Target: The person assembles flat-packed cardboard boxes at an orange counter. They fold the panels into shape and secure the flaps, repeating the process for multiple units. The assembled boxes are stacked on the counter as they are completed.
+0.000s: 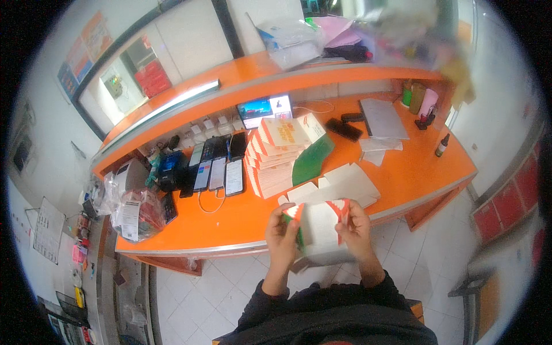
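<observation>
Between my two hands is a cardboard box (pixel 319 229), white inside with red, white and green printed sides, held in front of the desk's near edge. My left hand (pixel 282 234) grips its left side, thumb toward me. On the opposite side my right hand (pixel 356 229) pinches the right wall. The box's underside is hidden. Just beyond it, an unfolded white carton (pixel 351 183) lies on the orange desk (pixel 224 221). Behind that leans a fanned stack of printed flat cartons (pixel 276 155) in orange, cream and green.
Several phones (pixel 234 177) with cables lie left of the stack. A plastic-wrapped parcel (pixel 138 215) sits at the desk's left end. Towards the back are a lit screen (pixel 265 110) and papers (pixel 384 119). A small dark bottle (pixel 442 145) stands at the right.
</observation>
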Motion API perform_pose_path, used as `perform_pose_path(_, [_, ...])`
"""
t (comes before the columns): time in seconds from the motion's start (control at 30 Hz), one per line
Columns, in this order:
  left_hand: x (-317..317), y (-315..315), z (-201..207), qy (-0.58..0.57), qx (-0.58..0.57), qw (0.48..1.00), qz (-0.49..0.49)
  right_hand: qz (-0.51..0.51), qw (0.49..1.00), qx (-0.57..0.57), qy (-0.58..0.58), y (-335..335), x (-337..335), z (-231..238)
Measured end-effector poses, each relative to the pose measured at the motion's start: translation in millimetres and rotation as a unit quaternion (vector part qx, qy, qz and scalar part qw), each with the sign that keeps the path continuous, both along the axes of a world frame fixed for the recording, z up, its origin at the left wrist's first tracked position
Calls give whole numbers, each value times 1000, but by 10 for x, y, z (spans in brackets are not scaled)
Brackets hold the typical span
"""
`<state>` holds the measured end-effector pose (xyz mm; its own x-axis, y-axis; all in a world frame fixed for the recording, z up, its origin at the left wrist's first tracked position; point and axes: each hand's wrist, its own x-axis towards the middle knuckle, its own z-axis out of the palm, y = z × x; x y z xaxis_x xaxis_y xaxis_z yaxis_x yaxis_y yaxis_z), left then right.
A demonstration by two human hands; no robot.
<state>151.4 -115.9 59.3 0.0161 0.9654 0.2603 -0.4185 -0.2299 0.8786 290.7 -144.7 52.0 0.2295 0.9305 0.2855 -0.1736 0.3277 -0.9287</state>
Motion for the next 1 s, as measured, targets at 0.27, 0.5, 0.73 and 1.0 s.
perform_pose_path(0.27, [-31, 201, 70, 395, 290, 869, 71, -251, 962, 104, 42, 288, 100, -308])
perform_pose_path(0.5, [-252, 250, -78, 480, 25, 870, -108, -360, 914, 106, 152, 289, 311, -143])
perform_pose_path(0.73, [124, 127, -231, 418, 376, 817, 126, -337, 918, 188, -92, 183, -192, -566])
perform_pose_path(1.0, [166, -105, -143, 166, 63, 982, -55, -225, 958, 120, 130, 59, -109, -515])
